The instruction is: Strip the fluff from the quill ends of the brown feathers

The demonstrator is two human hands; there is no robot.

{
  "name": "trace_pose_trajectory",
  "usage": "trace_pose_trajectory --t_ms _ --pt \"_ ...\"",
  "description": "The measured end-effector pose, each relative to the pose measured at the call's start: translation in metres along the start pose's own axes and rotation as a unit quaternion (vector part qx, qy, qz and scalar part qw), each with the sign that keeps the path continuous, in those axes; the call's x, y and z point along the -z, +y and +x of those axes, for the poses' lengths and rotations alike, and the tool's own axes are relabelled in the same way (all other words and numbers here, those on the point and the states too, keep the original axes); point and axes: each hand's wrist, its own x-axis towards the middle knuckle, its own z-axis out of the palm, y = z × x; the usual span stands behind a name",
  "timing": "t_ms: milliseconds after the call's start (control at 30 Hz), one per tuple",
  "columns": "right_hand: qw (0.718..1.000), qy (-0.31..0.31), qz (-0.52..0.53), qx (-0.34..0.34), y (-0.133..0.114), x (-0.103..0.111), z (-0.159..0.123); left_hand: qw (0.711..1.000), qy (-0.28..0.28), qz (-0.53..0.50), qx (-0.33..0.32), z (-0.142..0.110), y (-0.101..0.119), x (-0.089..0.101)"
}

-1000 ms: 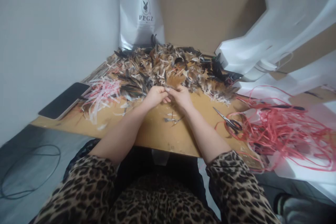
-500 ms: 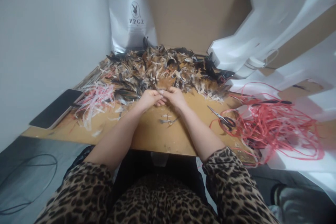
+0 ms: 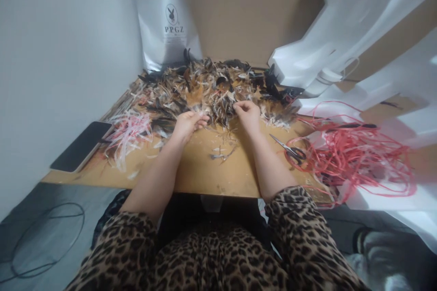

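A heap of brown, black and cream feathers (image 3: 218,84) covers the back of the wooden table (image 3: 218,177). At its front edge, my left hand (image 3: 190,123) is closed, fingertips together, with an orange-brown feather (image 3: 195,96) fanning out just above it. To the right, my right hand (image 3: 248,114) reaches into the feathers, thumb and finger pinched. What lies between those fingertips is too small to make out. Small feather scraps (image 3: 220,153) lie on the wood between my forearms.
Black-handled scissors (image 3: 293,151) rest right of my right forearm, beside a tangle of red plastic string (image 3: 362,157). On the left are a phone (image 3: 82,146) and a bunch of pink and white strips (image 3: 128,134). A white bag (image 3: 167,18) stands behind the heap.
My hands were together at the front of the heap and have moved apart. The left went left with the orange-brown feather; the right went right and farther into the feathers.
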Motion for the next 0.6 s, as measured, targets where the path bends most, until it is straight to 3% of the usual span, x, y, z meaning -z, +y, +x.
trace_pose_trajectory --t_ms 100,300,400,600 --pt "0.996 -0.01 -0.062 0.059 -0.002 -0.007 -0.005 1.0 0.004 -0.014 0.002 0.002 0.0 0.001" --pt "0.972 -0.04 -0.2 0.113 -0.019 -0.013 0.004 1.0 0.01 -0.024 0.004 0.004 -0.001 0.003" --pt "0.935 -0.065 -0.31 0.162 -0.03 -0.013 0.019 1.0 0.009 -0.023 0.006 0.003 0.0 0.003" --pt "0.821 -0.182 -0.462 0.282 -0.045 -0.016 0.043 1.0 0.006 -0.021 0.009 0.002 0.0 0.004"
